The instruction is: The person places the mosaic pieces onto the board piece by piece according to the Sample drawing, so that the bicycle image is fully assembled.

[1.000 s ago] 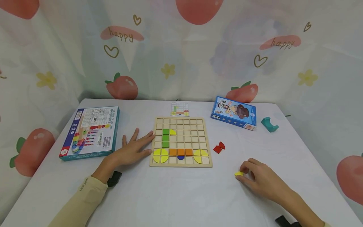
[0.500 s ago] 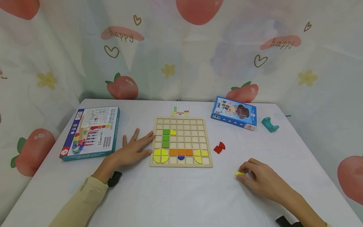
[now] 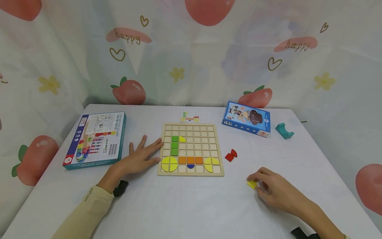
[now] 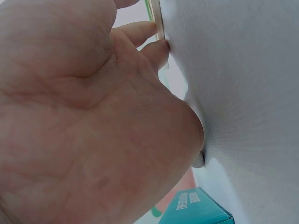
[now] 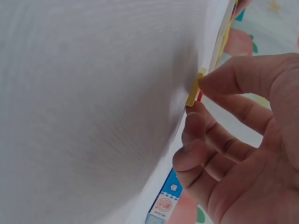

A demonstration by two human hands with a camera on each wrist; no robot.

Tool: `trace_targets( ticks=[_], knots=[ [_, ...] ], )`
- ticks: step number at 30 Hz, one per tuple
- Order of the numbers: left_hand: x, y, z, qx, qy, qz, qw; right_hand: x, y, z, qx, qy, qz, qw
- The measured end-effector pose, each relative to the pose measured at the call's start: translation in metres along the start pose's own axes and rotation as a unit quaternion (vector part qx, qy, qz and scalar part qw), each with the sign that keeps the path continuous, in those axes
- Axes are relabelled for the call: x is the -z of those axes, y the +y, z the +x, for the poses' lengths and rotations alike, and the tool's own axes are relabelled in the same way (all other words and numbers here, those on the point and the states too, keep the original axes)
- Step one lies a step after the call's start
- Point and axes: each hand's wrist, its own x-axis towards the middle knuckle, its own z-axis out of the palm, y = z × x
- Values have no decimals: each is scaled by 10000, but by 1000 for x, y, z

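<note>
My right hand (image 3: 277, 191) pinches a small yellow tile (image 3: 252, 185) low over the white table, right of the board; the right wrist view shows the tile (image 5: 195, 91) edge-on between thumb and finger. My left hand (image 3: 138, 158) rests with spread fingers, their tips touching the left edge of a wooden grid board (image 3: 192, 128). On the board lie green square tiles (image 3: 174, 145), orange squares (image 3: 190, 160), a blue rounded tile (image 3: 190, 166) and several yellow quarter-round tiles (image 3: 169, 164). Two red tiles (image 3: 229, 157) lie between the board and my right hand.
A printed pattern card (image 3: 189, 115) lies behind the board. The large game box (image 3: 96, 139) stands at the left, and a blue box (image 3: 246, 118) at the back right. Beside that sits a teal curved block (image 3: 284, 131). A patterned curtain hangs behind the table.
My right thumb and fingers have shifted on the yellow tile, so more of its face shows. The left hand and the board have stayed still.
</note>
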Motion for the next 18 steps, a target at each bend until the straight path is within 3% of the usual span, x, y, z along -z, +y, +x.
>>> trace_targets(
  ticks=[18],
  knots=[
    [0,0,0,-6,20,22,10000,0,-2,0,196,-92,13,9998]
  ],
)
